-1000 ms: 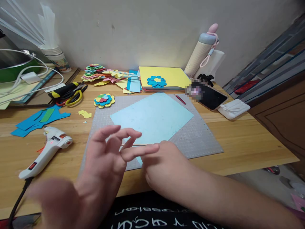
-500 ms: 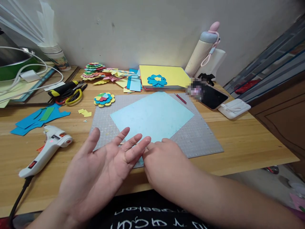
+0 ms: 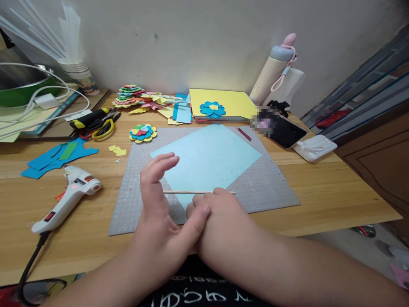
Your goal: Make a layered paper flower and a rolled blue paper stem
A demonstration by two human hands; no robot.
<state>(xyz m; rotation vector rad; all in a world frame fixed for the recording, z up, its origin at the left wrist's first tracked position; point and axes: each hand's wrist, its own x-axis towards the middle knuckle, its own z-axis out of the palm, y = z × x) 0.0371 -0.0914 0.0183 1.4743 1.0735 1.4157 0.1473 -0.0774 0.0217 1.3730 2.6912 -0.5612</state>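
A light blue sheet of paper (image 3: 211,157) lies cornerwise on the grey cutting mat (image 3: 275,183). Across its near corner runs a thin pale stick (image 3: 179,192), partly covered by my right hand (image 3: 220,213). That hand is closed, knuckles up, at the stick and the paper's near corner; what its curled fingers hold is hidden. My left hand (image 3: 162,204) is open beside it, fingers raised and bent, its thumb against the back of my right hand. A red and black pencil (image 3: 243,133) rests at the mat's far right.
At left lie a white glue gun (image 3: 68,198), blue paper scraps (image 3: 47,160) and yellow-handled scissors (image 3: 104,130). Paper flowers (image 3: 143,133) and a yellow paper stack (image 3: 230,100) are farther back. A phone (image 3: 284,130), white case (image 3: 315,148) and bottle (image 3: 271,70) stand right.
My left hand has turned from palm up to upright, its thumb now over the right hand. More of the stick shows. My right hand stays closed in about the same place.
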